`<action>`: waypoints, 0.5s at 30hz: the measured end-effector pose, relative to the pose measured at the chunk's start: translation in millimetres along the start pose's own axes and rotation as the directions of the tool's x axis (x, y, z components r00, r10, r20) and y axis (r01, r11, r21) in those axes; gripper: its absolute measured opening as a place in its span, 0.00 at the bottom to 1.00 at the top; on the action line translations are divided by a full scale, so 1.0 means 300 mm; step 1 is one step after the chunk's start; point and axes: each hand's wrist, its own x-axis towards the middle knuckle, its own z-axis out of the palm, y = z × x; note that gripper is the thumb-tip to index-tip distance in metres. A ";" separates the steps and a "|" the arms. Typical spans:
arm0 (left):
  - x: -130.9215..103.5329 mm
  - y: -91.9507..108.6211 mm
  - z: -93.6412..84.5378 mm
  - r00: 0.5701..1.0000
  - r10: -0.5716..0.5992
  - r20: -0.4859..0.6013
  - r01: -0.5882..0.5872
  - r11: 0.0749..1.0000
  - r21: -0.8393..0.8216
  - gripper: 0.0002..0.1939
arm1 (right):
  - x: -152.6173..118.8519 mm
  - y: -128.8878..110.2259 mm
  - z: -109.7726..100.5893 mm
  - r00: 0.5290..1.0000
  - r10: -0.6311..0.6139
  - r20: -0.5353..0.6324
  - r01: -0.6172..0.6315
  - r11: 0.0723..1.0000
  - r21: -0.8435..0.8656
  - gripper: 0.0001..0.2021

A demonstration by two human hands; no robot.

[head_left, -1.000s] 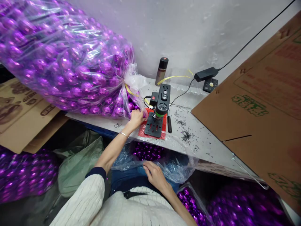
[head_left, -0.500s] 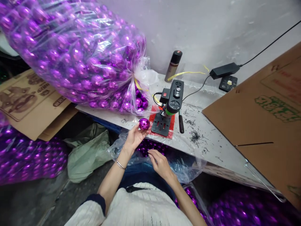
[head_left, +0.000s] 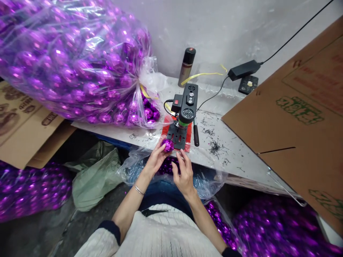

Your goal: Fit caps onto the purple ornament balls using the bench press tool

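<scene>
Against the pale wall sprawls a huge clear bag [head_left: 80,71] of shiny purple balls, its gathered neck resting on the worktable [head_left: 233,142]. On that table stands a small black device [head_left: 189,101], its slotted base plate [head_left: 178,135] over a red sheet [head_left: 188,137]. What's changed is the left hand [head_left: 157,159]: a second ago it was at the big bag's neck, and now it has brought one purple ball [head_left: 168,145] to the plate's near-left corner. So the ball, I'd judge, is fetched but not yet worked on. The right hand [head_left: 184,175] has come up beside it, fingers loosely parted and gripping nothing I can see. The left fingers curl around the ball's near side, thumb and fingertips pinching it; whether it touches the plate, I can't tell.
</scene>
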 end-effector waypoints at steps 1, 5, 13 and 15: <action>-0.011 -0.004 0.001 1.000 -0.007 0.015 0.007 1.000 0.002 0.23 | 0.013 -0.002 0.007 1.000 -0.010 0.015 0.010 1.000 -0.006 0.25; -0.023 -0.014 -0.002 1.000 0.007 0.008 -0.007 1.000 0.000 0.25 | 0.038 -0.009 0.034 0.997 -0.030 0.072 0.027 0.999 0.046 0.27; 0.165 -0.029 0.009 0.926 0.377 -0.038 -0.315 0.821 0.477 0.26 | -0.012 0.012 -0.001 0.997 0.058 0.050 -0.061 0.997 0.056 0.18; 0.209 -0.034 0.014 0.907 0.418 0.039 -0.345 0.688 0.638 0.26 | -0.038 0.028 -0.022 0.995 0.079 0.056 -0.081 0.996 0.034 0.16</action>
